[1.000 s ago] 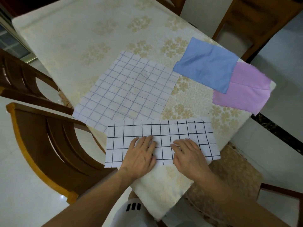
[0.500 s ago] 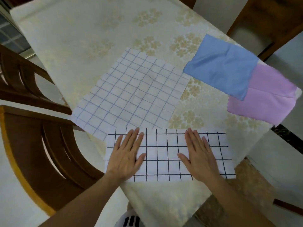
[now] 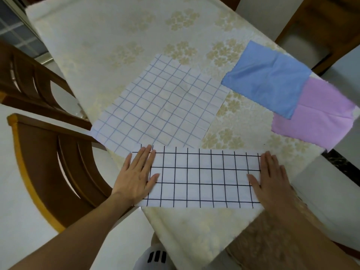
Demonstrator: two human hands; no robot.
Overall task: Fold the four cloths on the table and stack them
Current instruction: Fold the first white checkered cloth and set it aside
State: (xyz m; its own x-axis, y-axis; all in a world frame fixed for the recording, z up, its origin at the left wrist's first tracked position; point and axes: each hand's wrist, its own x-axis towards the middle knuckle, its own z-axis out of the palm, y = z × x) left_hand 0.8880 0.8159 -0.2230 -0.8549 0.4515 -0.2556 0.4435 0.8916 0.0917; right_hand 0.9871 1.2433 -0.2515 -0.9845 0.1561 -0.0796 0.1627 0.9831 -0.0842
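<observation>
Black-grid cloth (image 3: 202, 177) at table's near edge, folded once; L hand (image 3: 136, 176) & R hand (image 3: 271, 177) flat on its ends, gripping nothing. Blue-grid cloth (image 3: 159, 106), blue cloth (image 3: 266, 78), pink cloth (image 3: 319, 115) still unfolded; nothing stacked.

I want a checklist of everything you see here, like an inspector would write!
Surface: table under a cream flowered tablecloth.
Job's things: black-grid cloth, a long strip at the near edge; blue-grid cloth spread flat behind it; blue cloth overlapping the purple cloth at the right edge.
Clutter: nothing seen.
Grippers: left hand flat on the strip's left end; right hand flat on its right end.
Cables: nothing seen.
Surroundings: wooden chairs at the left and far right; pale floor.
</observation>
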